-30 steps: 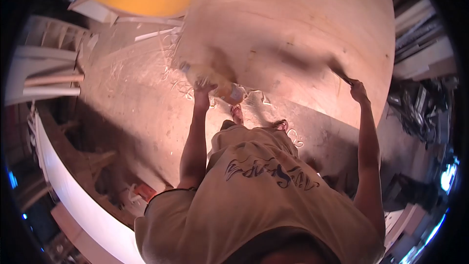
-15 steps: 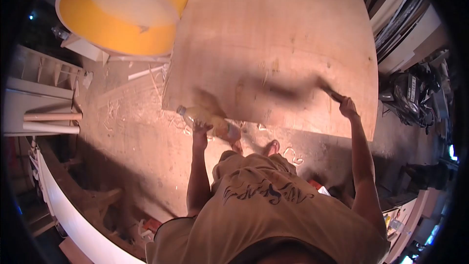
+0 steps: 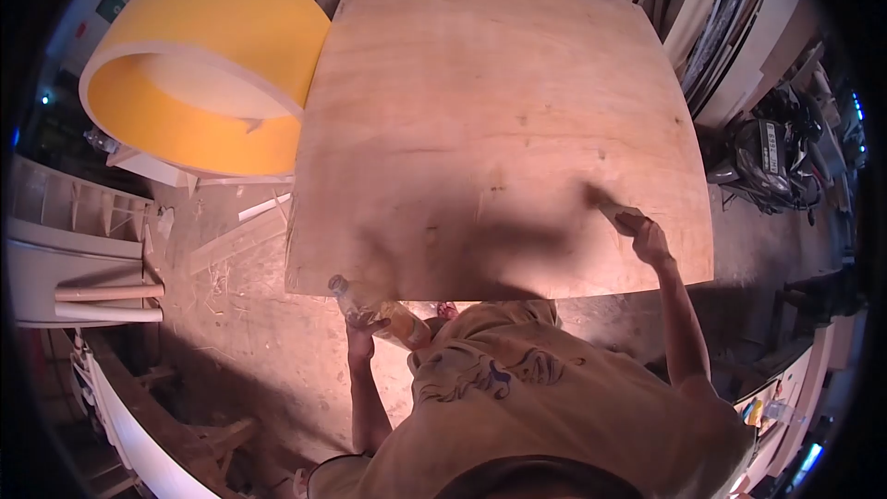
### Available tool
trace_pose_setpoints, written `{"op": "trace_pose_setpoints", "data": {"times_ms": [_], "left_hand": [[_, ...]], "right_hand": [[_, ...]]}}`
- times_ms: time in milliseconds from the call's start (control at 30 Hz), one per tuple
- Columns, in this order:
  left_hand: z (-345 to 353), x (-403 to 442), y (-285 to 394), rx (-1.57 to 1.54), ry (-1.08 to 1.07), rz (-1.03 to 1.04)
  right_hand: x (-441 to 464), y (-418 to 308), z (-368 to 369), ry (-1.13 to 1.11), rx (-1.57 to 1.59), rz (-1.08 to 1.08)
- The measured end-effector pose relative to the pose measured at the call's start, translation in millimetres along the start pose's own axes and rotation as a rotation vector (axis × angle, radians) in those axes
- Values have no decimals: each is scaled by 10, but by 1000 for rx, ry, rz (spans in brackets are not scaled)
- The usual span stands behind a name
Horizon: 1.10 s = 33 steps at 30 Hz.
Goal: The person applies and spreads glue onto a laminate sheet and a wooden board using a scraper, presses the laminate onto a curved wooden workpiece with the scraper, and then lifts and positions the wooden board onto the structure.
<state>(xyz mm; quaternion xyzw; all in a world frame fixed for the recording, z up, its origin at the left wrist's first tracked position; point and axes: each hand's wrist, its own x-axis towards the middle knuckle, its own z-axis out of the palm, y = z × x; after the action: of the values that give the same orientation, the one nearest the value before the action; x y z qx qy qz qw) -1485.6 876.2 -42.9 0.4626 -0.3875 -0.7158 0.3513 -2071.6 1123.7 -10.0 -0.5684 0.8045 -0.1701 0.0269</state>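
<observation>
A broad wooden panel fills the middle of the view, with shadows across its near part. My left hand is closed around a clear plastic bottle with yellowish contents, tilted beside the panel's near left corner. Over the right part of the panel, my right hand is closed on a small flat tool, perhaps a scraper or brush. Whether the tool's tip touches the wood I cannot tell.
A big yellow ring-shaped piece stands left of the panel. Boards lean at the upper right, above a motorcycle. Two rolls or tubes lie at the left. Wood scraps and shavings are on the floor.
The view has tilted up, so the panel and ring appear lower and more fully. My body is nearer the panel's near edge. Both hands keep hold of the bottle and tool.
</observation>
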Motion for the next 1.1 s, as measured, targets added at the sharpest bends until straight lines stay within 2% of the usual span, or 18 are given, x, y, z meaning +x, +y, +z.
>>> {"op": "trace_pose_setpoints", "data": {"times_ms": [67,167,200,233,267,300,333,367,400,433,600,800,900,1000,1100], "left_hand": [[30,-64,-50,17,41,35],[40,-25,-121,20,58,34],[5,-40,-142,16,56,14],[1,39,-156,116,56,33],[-13,127,-159,217,55,47],[-3,185,-176,316,52,62],[40,258,-177,264,35,32],[108,304,-155,213,18,3],[203,338,-125,176,18,12],[299,394,-77,135,21,33],[481,496,-81,13,22,98],[530,469,-108,4,-4,150],[559,444,-72,21,-2,161],[596,434,-24,64,-22,191],[540,484,-40,74,-39,170]], "right_hand": [[48,-168,-79,-41,50,94],[103,-164,-150,-66,210,98],[160,-230,-212,-106,64,75],[156,-108,-143,-85,20,27],[276,-81,-160,-2,107,-79],[321,91,-86,18,16,-135],[436,63,-128,208,-50,-290],[523,180,-89,216,-187,-319],[617,91,-207,76,-217,-166],[773,168,-213,-25,27,-29],[1021,291,-259,-143,52,151],[738,260,-315,-250,-1,146],[476,150,-421,-391,13,207],[167,-84,-557,-361,77,181],[-115,-186,-569,-438,63,243]]}}
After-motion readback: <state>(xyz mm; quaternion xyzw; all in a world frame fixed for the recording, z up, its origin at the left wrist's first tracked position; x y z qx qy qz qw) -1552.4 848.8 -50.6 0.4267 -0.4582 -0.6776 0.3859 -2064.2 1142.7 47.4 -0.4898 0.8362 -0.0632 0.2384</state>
